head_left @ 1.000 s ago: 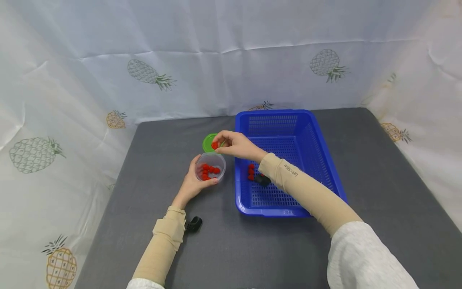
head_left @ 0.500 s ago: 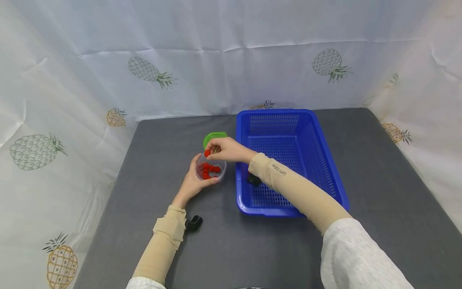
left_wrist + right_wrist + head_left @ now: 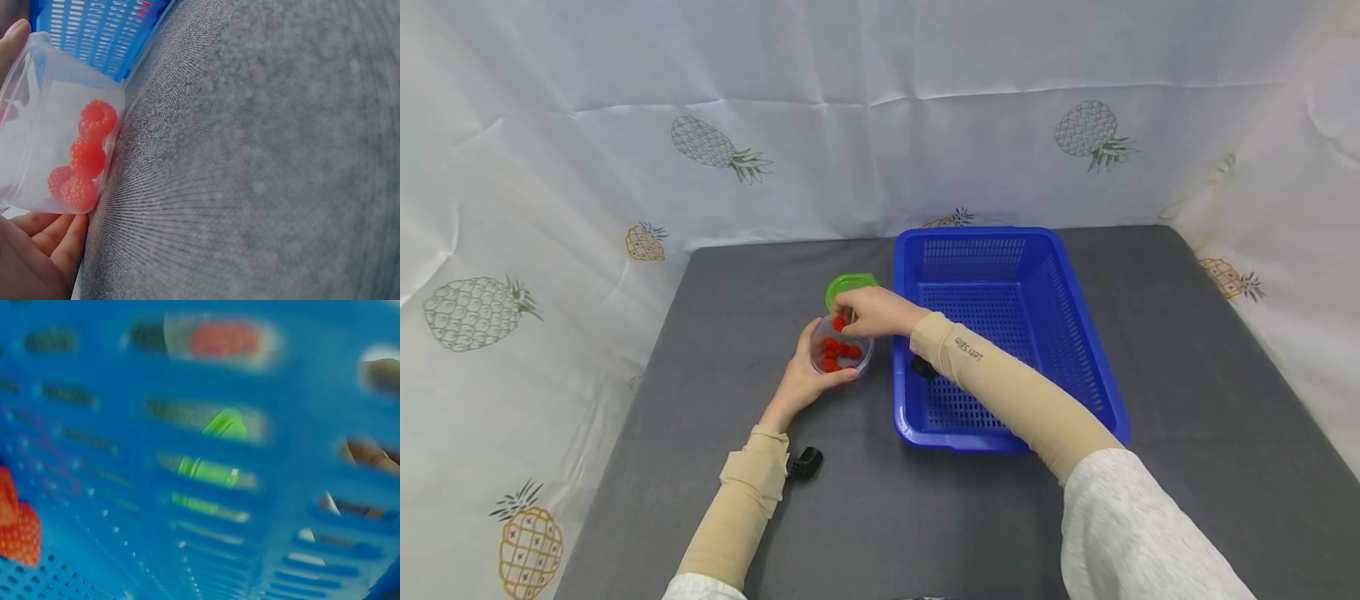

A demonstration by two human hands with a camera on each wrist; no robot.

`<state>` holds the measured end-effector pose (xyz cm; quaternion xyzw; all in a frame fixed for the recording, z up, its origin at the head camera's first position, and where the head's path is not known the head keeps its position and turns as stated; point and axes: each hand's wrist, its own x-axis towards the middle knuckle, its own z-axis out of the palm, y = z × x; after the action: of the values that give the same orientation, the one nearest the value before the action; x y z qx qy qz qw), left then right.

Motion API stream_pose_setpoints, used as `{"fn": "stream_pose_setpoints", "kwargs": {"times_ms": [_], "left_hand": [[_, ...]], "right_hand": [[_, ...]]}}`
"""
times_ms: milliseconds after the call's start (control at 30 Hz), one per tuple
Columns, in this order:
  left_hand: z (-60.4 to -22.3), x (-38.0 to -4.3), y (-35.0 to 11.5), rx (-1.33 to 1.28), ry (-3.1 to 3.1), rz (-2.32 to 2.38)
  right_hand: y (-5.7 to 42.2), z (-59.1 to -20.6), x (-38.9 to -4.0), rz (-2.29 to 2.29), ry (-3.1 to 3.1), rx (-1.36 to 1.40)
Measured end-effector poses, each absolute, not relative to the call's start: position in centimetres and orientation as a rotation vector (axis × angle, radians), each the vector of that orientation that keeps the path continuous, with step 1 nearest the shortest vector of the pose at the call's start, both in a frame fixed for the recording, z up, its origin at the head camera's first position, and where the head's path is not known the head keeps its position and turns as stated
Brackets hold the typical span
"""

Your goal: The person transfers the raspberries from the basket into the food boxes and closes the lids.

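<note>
My left hand grips a clear plastic tub, thumb on the near side and fingers around the far side. Several red raspberries lie at the tub's bottom. Over the tub's far rim, my right hand pinches another raspberry between thumb and fingers. A green lid lies on the table just behind the tub, partly covered by the right hand. In the right wrist view, slots in the blue basket's wall fill most of the picture, and raspberries inside the basket show at the left edge.
The blue slotted basket stands right of the tub, and my right forearm crosses over it. Black wrist mounts sit below both wrists. Grey cloth covers the table, with a pineapple-print curtain behind and at the sides.
My right hand has come down and toward me with the raspberry, from above the lid to the tub's rim. The left hand holds the tub in place.
</note>
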<state>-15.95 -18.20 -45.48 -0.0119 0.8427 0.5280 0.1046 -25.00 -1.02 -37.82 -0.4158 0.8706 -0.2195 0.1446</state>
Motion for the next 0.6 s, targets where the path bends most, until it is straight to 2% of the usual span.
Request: {"fn": "stream_pose_setpoints", "kwargs": {"times_ms": [167, 600], "left_hand": [[-46.88, -16.41, -18.53, -0.03, 2.523, 1.551], [-46.89, -16.33, -18.4, -0.024, 2.523, 1.577]], "right_hand": [[-1.15, -37.93, -25.22, -0.511, 2.549, -1.226], [-1.53, -38.41, -24.86, -0.32, 2.676, -1.269]]}}
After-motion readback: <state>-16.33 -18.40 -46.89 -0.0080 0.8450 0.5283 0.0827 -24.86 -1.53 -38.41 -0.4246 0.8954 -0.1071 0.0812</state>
